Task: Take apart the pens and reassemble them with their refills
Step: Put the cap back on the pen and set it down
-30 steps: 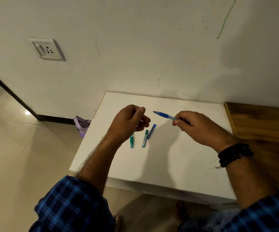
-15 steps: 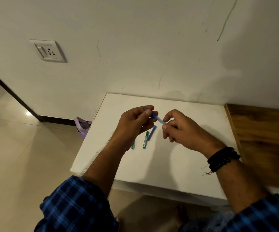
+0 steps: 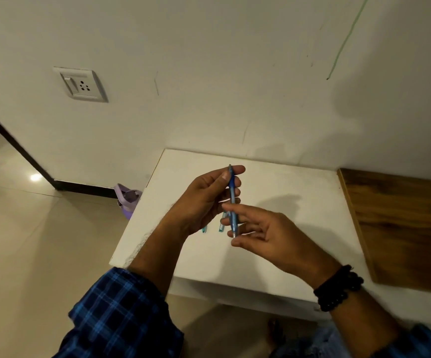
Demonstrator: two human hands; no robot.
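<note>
above white table point(image 3: 299, 228), left hand point(image 3: 204, 200) now grips blue pen point(image 3: 232, 200) upright; right hand point(image 3: 268, 236) opened.

Your white tabletop point(image 3: 281, 249) stands pushed against the wall, with a wooden surface point(image 3: 400, 228) butting its right edge. Near the middle of the tabletop two small green pen pieces lie flat. One green piece point(image 3: 204, 230) shows only its near tip, just left of the other, a green-and-clear piece point(image 3: 221, 227), which lies nearly parallel to it; most of both is hidden behind your hands, so you cannot tell from here what parts they are. Left of the tabletop, a lilac container point(image 3: 126, 200) sits on the tiled floor point(image 3: 41, 254), close beside the tabletop's left edge.
</note>
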